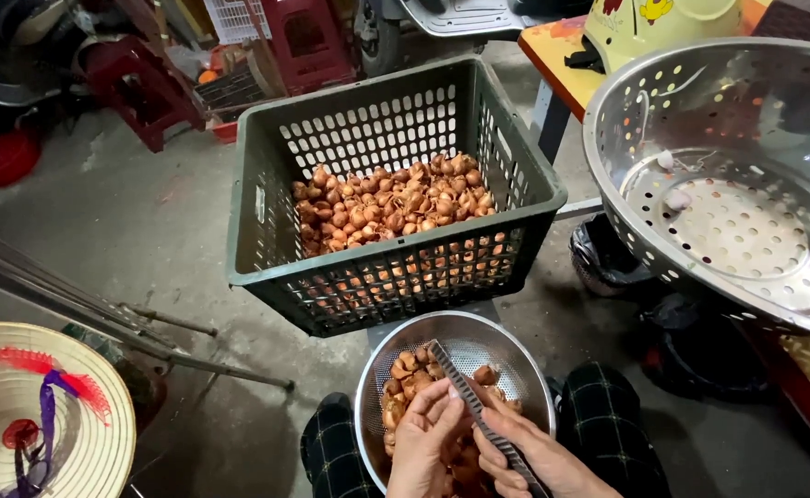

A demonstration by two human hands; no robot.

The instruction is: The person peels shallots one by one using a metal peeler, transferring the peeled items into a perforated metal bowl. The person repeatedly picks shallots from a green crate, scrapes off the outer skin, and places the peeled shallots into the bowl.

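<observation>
A dark green plastic crate (391, 198) with slotted walls stands on the concrete floor (147, 231) ahead of the person, about a third full of small brown shallots (391, 205); a pale rectangular label sits on its left wall, too small to tell more. Just in front of the crate, between the person's knees in dark checked trousers (608, 415), lies a small steel colander (465, 346) holding more of the brown bulbs. Over it, the left hand (428, 438) has its grip closed round one bulb, fingers curled and thumb pressing, though the bulb itself is mostly hidden. The right hand (534, 456) grips a long, narrow knife (474, 406) with a ridged grey blade that slants up and left across the colander, its tip near the far rim.

To the right, a large steel colander (728, 175) tilts toward the camera on a table (553, 55) with an orange edge; two or three pale peeled pieces lie on its perforated bottom. Behind it stands a cream-yellow helmet-like thing (654, 28) with a cartoon picture on it. At lower left a conical straw hat (41, 415) with a purple ribbon and red marks rests beside long metal rods (101, 309) that cross the floor. Red plastic stools (142, 83) and a scooter's wheel crowd the far edge, well apart from the hands. Dark bags sit under the table.
</observation>
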